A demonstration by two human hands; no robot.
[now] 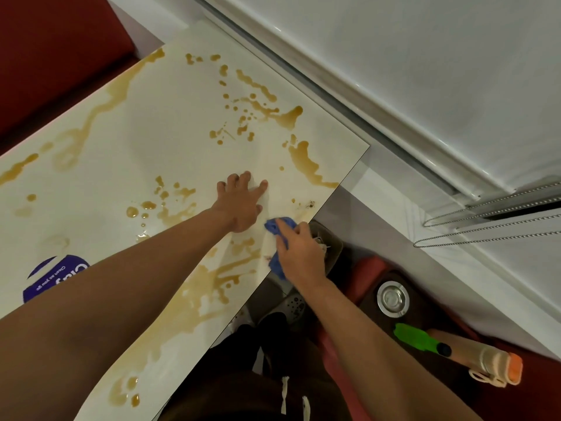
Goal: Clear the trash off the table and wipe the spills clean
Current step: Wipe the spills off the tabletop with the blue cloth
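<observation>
The crumpled blue cleaning cloth [277, 247] lies at the table's near edge, gripped by the right hand [299, 252]. The left hand [243, 203] presses flat, fingers spread, just beside it. Brown liquid spills [299, 156] streak the glossy white table [127, 153]; white roller blinds [425, 71] hang beyond.

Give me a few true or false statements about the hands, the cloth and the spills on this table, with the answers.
1. The right hand holds a blue cloth. True.
2. The left hand grips a bottle. False: it rests flat on the table, fingers spread.
3. Brown spills remain on the table. True.
4. The cloth lies at the table's far corner. False: it is at the near right edge.
5. A green and orange bottle lies off the table, at lower right. True.
</observation>
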